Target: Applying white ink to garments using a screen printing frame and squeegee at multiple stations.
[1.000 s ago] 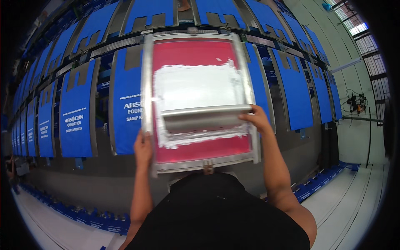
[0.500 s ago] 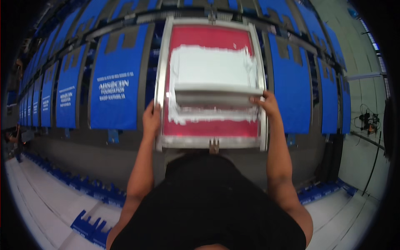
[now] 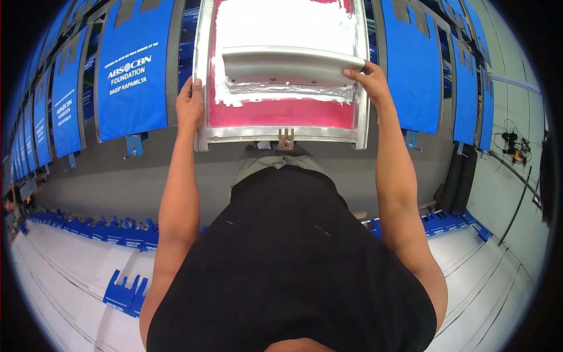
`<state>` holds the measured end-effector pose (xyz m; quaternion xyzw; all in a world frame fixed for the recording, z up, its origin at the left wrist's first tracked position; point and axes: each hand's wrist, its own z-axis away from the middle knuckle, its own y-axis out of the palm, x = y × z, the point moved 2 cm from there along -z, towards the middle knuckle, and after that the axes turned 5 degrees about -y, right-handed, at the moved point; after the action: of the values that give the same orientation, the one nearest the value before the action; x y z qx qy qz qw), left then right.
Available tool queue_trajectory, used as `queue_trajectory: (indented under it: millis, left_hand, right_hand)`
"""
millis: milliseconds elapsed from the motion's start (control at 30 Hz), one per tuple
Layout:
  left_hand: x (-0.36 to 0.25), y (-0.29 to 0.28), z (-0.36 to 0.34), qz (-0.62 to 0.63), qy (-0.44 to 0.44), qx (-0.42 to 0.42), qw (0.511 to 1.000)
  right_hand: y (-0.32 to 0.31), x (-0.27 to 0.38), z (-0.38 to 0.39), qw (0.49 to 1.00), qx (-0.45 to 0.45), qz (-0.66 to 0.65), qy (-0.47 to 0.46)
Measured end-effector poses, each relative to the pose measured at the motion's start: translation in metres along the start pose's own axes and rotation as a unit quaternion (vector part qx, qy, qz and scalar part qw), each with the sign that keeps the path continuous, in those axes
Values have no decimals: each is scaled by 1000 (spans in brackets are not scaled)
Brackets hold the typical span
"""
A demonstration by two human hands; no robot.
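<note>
Two grips here! Left hand [image 3: 189, 105] clasps the screen frame [image 3: 246, 134] by its left rail; right hand [image 3: 374, 83] has the metal squeegee [image 3: 281, 66] pinched at its right end, inside the frame, over white ink [image 3: 281, 26]; farther out, blue bags [image 3: 132, 108] flank the frame.

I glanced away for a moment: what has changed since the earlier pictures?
The screen frame has moved right along the row, and sits higher in view; the blue bag at its left, partly covered at first, now shows its whole print. No new hold or release: the left hand stays on the frame's left side, the right hand on the squeegee.
</note>
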<state>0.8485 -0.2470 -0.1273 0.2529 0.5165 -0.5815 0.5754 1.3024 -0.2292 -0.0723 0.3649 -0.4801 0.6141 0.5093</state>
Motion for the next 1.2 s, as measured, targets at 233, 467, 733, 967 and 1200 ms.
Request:
queue_trajectory:
  millis: [233, 467, 733, 967, 1200]
  left_hand:
    - [9, -6, 2, -83, 24, -8, 996]
    - [-78, -7, 64, -220, 360, -20, 907]
    - [-104, 38, 67, -467, 359, 220, 778]
    - [-187, 66, -20, -449, 366, 127, 805]
    - [-114, 111, -80, -463, 413, 29, 784]
  right_hand:
    - [7, -11, -7, 999, 19, 31, -3]
    - [0, 25, 43, 898, 120, 419, -67]
    - [44, 39, 88, 821, 112, 530, -181]
    - [21, 100, -24, 819, 70, 518, -236]
    - [57, 34, -93, 763, 5, 593, -256]
